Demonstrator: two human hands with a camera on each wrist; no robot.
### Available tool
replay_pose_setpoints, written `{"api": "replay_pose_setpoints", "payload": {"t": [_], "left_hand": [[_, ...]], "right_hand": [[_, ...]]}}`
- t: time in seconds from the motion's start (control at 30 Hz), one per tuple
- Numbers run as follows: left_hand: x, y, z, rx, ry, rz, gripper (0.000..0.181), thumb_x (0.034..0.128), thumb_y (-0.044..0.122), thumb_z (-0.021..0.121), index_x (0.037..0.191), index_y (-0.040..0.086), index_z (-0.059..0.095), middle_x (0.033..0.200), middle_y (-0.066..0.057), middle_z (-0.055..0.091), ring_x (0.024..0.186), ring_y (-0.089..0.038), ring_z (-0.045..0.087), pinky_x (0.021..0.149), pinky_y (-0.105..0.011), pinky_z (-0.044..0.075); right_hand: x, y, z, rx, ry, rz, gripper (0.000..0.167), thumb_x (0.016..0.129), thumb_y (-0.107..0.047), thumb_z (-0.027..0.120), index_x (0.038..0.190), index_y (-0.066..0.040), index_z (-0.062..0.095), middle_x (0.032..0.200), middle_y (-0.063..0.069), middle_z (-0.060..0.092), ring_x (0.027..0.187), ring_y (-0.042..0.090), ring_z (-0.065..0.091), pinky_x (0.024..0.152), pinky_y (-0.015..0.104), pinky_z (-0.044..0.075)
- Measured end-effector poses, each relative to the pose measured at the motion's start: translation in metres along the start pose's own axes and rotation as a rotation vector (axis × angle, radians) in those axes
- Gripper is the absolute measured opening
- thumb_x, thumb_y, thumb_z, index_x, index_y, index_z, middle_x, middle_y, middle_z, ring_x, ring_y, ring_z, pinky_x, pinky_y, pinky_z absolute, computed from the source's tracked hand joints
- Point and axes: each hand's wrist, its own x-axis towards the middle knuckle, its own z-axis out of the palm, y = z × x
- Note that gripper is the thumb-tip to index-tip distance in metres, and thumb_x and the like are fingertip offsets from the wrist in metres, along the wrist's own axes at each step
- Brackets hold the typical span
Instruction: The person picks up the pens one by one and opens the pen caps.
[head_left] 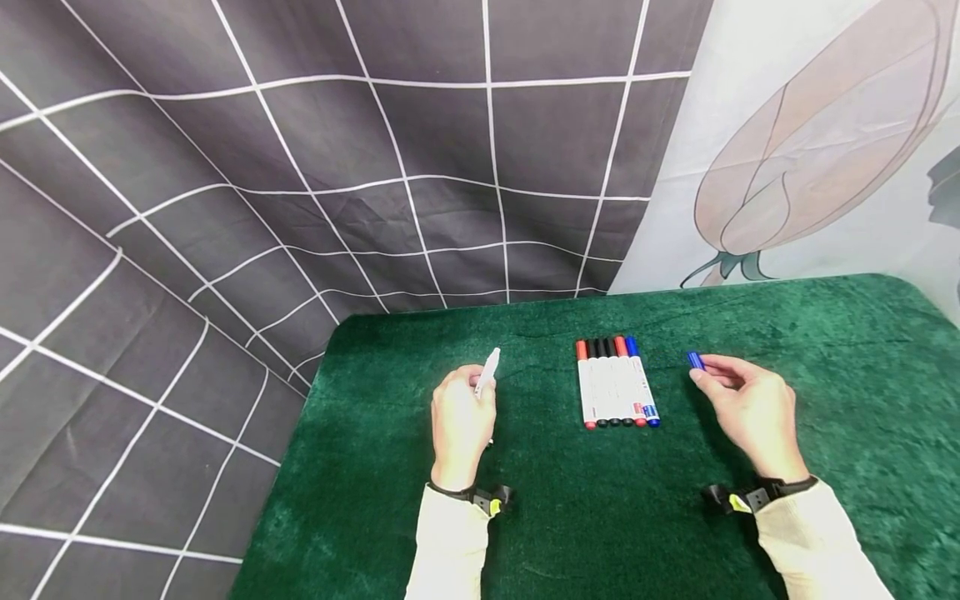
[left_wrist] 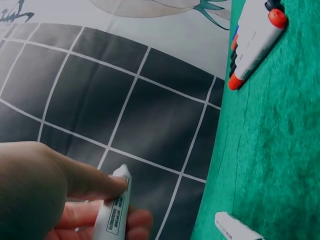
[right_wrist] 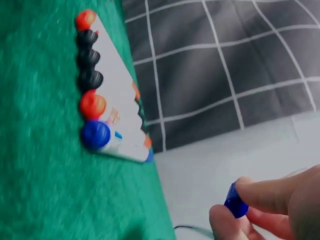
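Note:
My left hand (head_left: 463, 417) grips a white marker (head_left: 488, 372) between thumb and fingers, its narrow end pointing up and away and showing no cap. Off to the right, my right hand (head_left: 753, 408) pinches a small blue marker cap (head_left: 696, 360) above the green cloth. Between the hands lies a row of several capped markers (head_left: 617, 390) side by side, with red, black and blue caps toward the far side. In the left wrist view another white marker (left_wrist: 237, 228) lies on the cloth; in the head view the left hand hides most of it.
A green cloth (head_left: 585, 517) covers the table. Behind it and along the left hangs a dark grey curtain (head_left: 450, 142) with white grid lines. A white sheet with a flower print (head_left: 787, 167) hangs at the back right.

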Motion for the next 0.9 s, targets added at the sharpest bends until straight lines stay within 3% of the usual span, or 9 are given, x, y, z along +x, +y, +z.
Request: {"api": "replay_pose_setpoints", "payload": {"t": [0.1, 0.17, 0.27, 0.37, 0.5, 0.6, 0.73, 0.9], "left_hand": [[0.000, -0.002, -0.001, 0.025, 0.020, -0.067, 0.015, 0.0890, 0.014, 0.073, 0.098, 0.003, 0.075, 0.090, -0.011, 0.074, 0.083, -0.031, 0.070, 0.073, -0.045, 0.053], [0.000, -0.003, -0.002, 0.046, 0.023, -0.106, 0.015, 0.0889, 0.015, 0.073, 0.098, 0.003, 0.076, 0.089, -0.012, 0.074, 0.081, -0.033, 0.070, 0.071, -0.046, 0.053], [0.000, -0.005, -0.003, 0.079, 0.016, -0.156, 0.015, 0.0887, 0.016, 0.074, 0.096, 0.003, 0.076, 0.087, -0.012, 0.074, 0.079, -0.034, 0.069, 0.068, -0.046, 0.052], [0.001, -0.008, -0.002, 0.105, -0.003, -0.193, 0.015, 0.0893, 0.016, 0.074, 0.096, 0.003, 0.076, 0.087, -0.011, 0.074, 0.078, -0.034, 0.069, 0.068, -0.047, 0.051], [0.002, -0.010, -0.001, 0.107, -0.018, -0.211, 0.013, 0.0899, 0.013, 0.074, 0.096, 0.002, 0.076, 0.088, -0.012, 0.075, 0.079, -0.036, 0.069, 0.070, -0.048, 0.052], [0.001, -0.012, 0.001, 0.098, -0.027, -0.219, 0.011, 0.0897, 0.011, 0.074, 0.095, 0.001, 0.076, 0.088, -0.013, 0.074, 0.079, -0.037, 0.069, 0.070, -0.048, 0.053], [0.001, -0.014, 0.003, 0.094, -0.047, -0.229, 0.009, 0.0894, 0.011, 0.074, 0.093, 0.002, 0.076, 0.084, -0.012, 0.074, 0.076, -0.036, 0.069, 0.068, -0.047, 0.052], [0.000, -0.017, 0.005, 0.107, -0.071, -0.229, 0.008, 0.0884, 0.010, 0.075, 0.091, 0.002, 0.076, 0.084, -0.013, 0.073, 0.077, -0.037, 0.068, 0.068, -0.048, 0.051]], "right_hand": [[0.003, 0.009, 0.000, -0.016, 0.000, 0.035, 0.032, 0.094, -0.024, 0.071, 0.113, 0.001, 0.073, 0.096, 0.019, 0.075, 0.069, -0.028, 0.038, 0.071, 0.031, 0.035], [0.004, 0.014, 0.000, -0.030, -0.016, 0.078, 0.034, 0.095, -0.028, 0.069, 0.113, 0.000, 0.073, 0.097, 0.018, 0.075, 0.071, -0.020, 0.046, 0.072, 0.032, 0.035], [0.005, 0.020, 0.000, -0.043, -0.050, 0.159, 0.040, 0.096, -0.035, 0.065, 0.114, 0.000, 0.073, 0.100, 0.019, 0.075, 0.085, 0.008, 0.064, 0.073, 0.034, 0.036], [0.006, 0.026, 0.002, -0.047, -0.056, 0.223, 0.043, 0.096, -0.040, 0.064, 0.114, -0.001, 0.073, 0.102, 0.019, 0.074, 0.096, 0.030, 0.064, 0.073, 0.037, 0.036], [0.008, 0.034, 0.003, -0.026, -0.013, 0.291, 0.042, 0.094, -0.041, 0.067, 0.113, -0.004, 0.074, 0.098, 0.014, 0.076, 0.080, 0.000, 0.056, 0.076, 0.035, 0.035], [0.010, 0.039, 0.004, 0.002, 0.006, 0.343, 0.042, 0.093, -0.041, 0.068, 0.114, -0.005, 0.075, 0.084, 0.000, 0.077, 0.071, -0.016, 0.042, 0.080, 0.033, 0.033], [0.010, 0.044, 0.005, 0.014, 0.012, 0.366, 0.042, 0.093, -0.041, 0.068, 0.114, -0.005, 0.075, 0.075, -0.012, 0.073, 0.070, -0.018, 0.039, 0.082, 0.033, 0.032], [0.010, 0.049, 0.006, 0.010, 0.000, 0.362, 0.044, 0.092, -0.042, 0.069, 0.115, -0.005, 0.075, 0.081, -0.003, 0.076, 0.072, -0.016, 0.040, 0.079, 0.033, 0.033]]}}
